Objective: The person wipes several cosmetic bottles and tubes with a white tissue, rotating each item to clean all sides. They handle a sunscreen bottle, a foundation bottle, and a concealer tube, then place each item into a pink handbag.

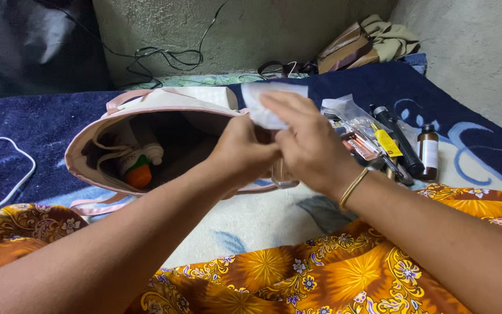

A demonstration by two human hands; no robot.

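On blue blanket [42,125] by the grey wall, both forearms reach forward and meet over the open pink bag [88,136], where left hand [242,154] and right hand [309,145] pinch a white cloth [262,102], its length running left to right.

I see soft, even indoor light, faint shadows inside the open bag [164,145], slight motion blur on my hands.
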